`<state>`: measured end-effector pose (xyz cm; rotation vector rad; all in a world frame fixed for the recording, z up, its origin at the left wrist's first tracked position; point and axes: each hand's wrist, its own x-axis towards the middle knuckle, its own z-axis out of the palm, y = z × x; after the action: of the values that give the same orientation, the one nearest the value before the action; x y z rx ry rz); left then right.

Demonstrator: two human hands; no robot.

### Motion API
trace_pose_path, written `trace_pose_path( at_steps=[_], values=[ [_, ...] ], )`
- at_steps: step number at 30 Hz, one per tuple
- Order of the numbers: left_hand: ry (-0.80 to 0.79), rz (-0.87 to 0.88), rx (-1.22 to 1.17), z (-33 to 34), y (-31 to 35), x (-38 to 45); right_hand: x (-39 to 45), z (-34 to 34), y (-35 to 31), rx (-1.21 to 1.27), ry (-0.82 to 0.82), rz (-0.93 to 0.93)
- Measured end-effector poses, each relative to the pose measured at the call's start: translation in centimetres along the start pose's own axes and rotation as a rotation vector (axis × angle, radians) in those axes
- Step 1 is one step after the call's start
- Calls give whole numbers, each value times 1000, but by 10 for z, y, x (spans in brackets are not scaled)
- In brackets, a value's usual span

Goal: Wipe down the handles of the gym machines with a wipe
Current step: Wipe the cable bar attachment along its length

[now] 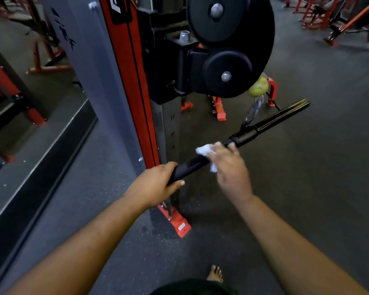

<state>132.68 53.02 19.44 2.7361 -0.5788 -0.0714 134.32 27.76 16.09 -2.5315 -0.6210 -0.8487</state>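
Note:
A black straight bar handle (262,125) hangs from a silver carabiner (252,111) under the cable machine's pulley, running from lower left to upper right. My left hand (158,184) grips the bar's near end, fingers curled round it. My right hand (230,167) holds a crumpled white wipe (205,151) against the bar's middle, just short of the centre swivel. The wipe wraps over the bar and a scrap of it shows below my palm.
The red and grey cable machine column (124,81) with black pulleys (228,73) stands right behind the bar. Its red foot (179,224) is bolted to the dark rubber floor. A mirror (26,81) lines the left wall. Red benches (332,15) stand far right. My bare foot (215,273) shows below.

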Motion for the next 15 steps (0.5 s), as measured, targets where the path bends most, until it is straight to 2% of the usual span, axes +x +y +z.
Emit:
trace_pose_path(
  at_steps=[2,5,6,9,11,15],
  values=[
    [25,9,45,1,9,3,3,-13,26,-68,61,111],
    [56,27,83,5,23,3,5,-8,2,-24,61,229],
    [63,23,91,7,26,3,4,-4,-16,23,15,209],
    [68,-9,123,13,31,-3,-4,-4,-55,40,-214,-31],
    [76,-34,122,17,33,-7,6,-17,-32,-91,-263,-141],
    [131,-59,115,18,41,-12,29,-53,41,-307,-200,87]
  ],
)
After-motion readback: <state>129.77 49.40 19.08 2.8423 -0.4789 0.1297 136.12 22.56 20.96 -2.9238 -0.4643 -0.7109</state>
